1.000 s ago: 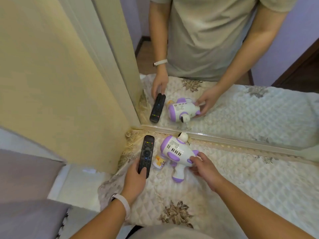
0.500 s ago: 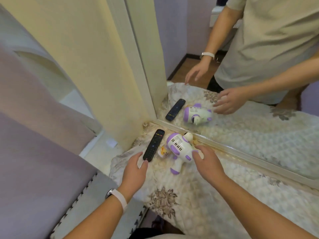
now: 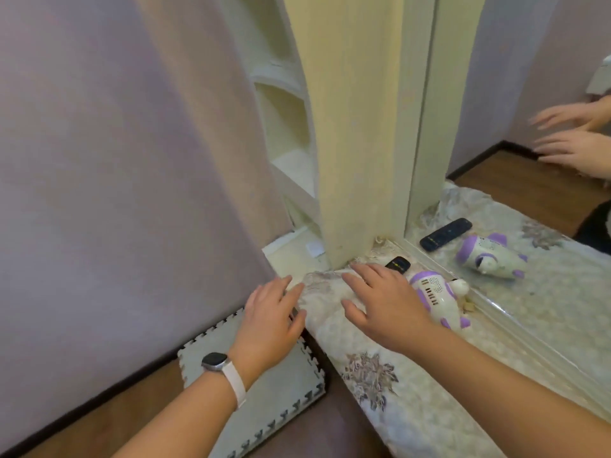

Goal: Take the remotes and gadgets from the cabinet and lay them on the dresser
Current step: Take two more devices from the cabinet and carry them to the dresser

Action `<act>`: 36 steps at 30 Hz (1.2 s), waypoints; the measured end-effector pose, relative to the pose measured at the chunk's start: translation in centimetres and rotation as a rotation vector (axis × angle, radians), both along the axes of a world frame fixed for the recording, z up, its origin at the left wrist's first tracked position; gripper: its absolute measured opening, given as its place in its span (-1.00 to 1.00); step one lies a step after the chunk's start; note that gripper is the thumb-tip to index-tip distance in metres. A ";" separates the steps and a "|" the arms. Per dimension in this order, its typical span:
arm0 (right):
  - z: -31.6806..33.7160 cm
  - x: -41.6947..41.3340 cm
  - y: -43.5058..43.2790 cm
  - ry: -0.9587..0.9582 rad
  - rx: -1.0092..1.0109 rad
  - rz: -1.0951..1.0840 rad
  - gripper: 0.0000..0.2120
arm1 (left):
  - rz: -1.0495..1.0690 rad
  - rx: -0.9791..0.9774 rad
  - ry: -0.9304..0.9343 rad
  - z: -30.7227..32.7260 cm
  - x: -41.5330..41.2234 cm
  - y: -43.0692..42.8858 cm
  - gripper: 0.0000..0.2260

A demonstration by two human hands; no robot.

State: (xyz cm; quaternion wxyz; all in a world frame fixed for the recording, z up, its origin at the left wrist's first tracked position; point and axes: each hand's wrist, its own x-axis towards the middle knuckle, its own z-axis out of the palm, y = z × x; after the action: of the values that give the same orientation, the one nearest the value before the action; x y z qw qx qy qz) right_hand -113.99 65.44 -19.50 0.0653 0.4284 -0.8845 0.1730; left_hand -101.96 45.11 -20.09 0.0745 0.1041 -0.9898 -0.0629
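A black remote (image 3: 398, 265) lies on the quilted dresser top (image 3: 413, 385) by the mirror frame; only its far end shows past my right hand. A white and purple toy gadget (image 3: 436, 297) lies beside it on the right. My right hand (image 3: 383, 300) hovers over the dresser's left end with fingers spread, holding nothing. My left hand (image 3: 272, 320), with a watch on the wrist, is open off the dresser's left edge. Both items are mirrored in the glass.
A mirror (image 3: 529, 160) stands behind the dresser. A cream cabinet side (image 3: 344, 127) with curved corner shelves (image 3: 287, 127) rises at left of it. A grey foam floor mat (image 3: 264, 401) lies below my left arm. A pale purple wall fills the left.
Both hands have let go of the remote and the toy, which now lie on the dresser. My hands and my view have swung left toward the cabinet side.
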 end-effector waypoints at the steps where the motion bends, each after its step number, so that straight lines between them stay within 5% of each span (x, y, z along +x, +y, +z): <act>1: 0.5 0.5 -1.3 0.030 -0.007 0.049 -0.57 | 0.027 -0.024 0.020 0.6 1.2 -0.7 -0.53; 11: 4.1 11.8 -16.0 0.196 -0.023 0.512 -0.56 | 0.390 -0.137 0.093 4.2 19.8 -8.1 -0.58; 27: 6.6 48.8 -32.8 0.330 -0.106 1.072 -0.52 | 1.005 -0.192 0.153 6.6 61.0 -12.8 -0.58; 36: 6.3 62.0 -38.2 0.367 -0.075 1.334 -0.50 | 1.297 -0.150 0.174 6.1 73.2 -11.6 -0.57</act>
State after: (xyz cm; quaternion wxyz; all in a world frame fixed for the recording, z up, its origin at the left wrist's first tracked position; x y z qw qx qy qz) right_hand -52.01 27.21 -13.15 0.1084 0.9005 -0.4001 0.1316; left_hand -28.75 33.50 -14.03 0.1842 0.6686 -0.7182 0.0559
